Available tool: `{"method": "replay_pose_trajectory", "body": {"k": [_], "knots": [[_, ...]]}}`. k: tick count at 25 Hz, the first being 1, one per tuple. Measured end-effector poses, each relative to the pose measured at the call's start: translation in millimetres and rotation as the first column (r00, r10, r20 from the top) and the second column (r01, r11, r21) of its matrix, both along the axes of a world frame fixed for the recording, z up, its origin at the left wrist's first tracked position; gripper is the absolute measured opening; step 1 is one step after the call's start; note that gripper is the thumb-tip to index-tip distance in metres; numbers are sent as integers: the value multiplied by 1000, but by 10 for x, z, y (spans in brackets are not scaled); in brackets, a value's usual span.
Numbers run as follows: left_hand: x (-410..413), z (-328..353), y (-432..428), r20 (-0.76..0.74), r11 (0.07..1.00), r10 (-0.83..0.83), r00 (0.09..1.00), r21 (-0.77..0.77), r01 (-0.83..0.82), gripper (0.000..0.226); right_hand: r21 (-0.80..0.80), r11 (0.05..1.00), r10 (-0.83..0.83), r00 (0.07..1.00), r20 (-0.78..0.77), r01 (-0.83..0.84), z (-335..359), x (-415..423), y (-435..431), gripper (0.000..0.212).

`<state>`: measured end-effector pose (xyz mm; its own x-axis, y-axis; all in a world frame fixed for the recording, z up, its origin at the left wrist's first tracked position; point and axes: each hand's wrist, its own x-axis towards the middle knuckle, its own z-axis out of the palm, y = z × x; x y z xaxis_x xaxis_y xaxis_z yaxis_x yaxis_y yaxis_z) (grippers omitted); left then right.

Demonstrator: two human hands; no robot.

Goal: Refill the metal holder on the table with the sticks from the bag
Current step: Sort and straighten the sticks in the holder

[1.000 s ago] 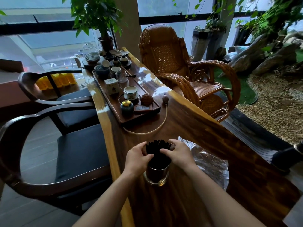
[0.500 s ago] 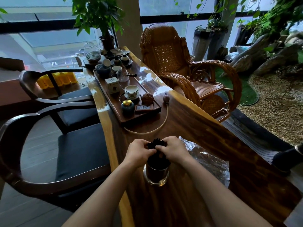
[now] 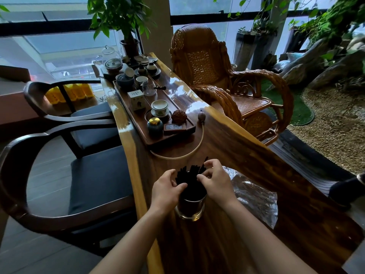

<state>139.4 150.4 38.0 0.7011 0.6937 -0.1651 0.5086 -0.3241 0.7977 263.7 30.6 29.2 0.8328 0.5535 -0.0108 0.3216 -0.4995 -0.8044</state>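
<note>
A shiny metal holder (image 3: 190, 208) stands upright on the dark wooden table (image 3: 246, 161), packed with black sticks (image 3: 190, 179) that fan out above its rim. My left hand (image 3: 166, 191) curls round the left side of the bundle, just above the rim. My right hand (image 3: 216, 180) is on the right side, its fingertips pinching sticks near the top, one of which leans out to the right. A crumpled clear plastic bag (image 3: 254, 194) lies on the table right of the holder, partly behind my right wrist.
A long wooden tea tray (image 3: 142, 133) with cups, jars and a glass teapot fills the far half of the table; a pale hose (image 3: 189, 153) curls off its near end. Dark armchairs (image 3: 65, 175) stand to the left, a wicker rocking chair (image 3: 221, 76) to the right.
Half a second ago both hands were closed together over the stick tops. They have drawn apart to the sides of the bundle, and the sticks fan out again.
</note>
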Motion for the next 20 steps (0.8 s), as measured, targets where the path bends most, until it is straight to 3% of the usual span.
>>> {"method": "replay_pose_trajectory", "body": {"k": [6,11,15,20], "knots": [[-13,-9,-64,86,998,45,995,36,-49,49,101,992,-71,997,-42,75,-38,-1,-90,31],[71,31,-77,129,1000,21,991,-13,-20,33,-75,993,98,984,147,-88,-30,6,66,35],[7,-66,-61,6,969,-42,999,242,39,19,-15,999,32,976,214,-29,-59,-24,-65,37],[31,-154,-171,-96,868,15,995,495,35,24,-151,988,49,902,428,18,-144,-236,-167,45]]}}
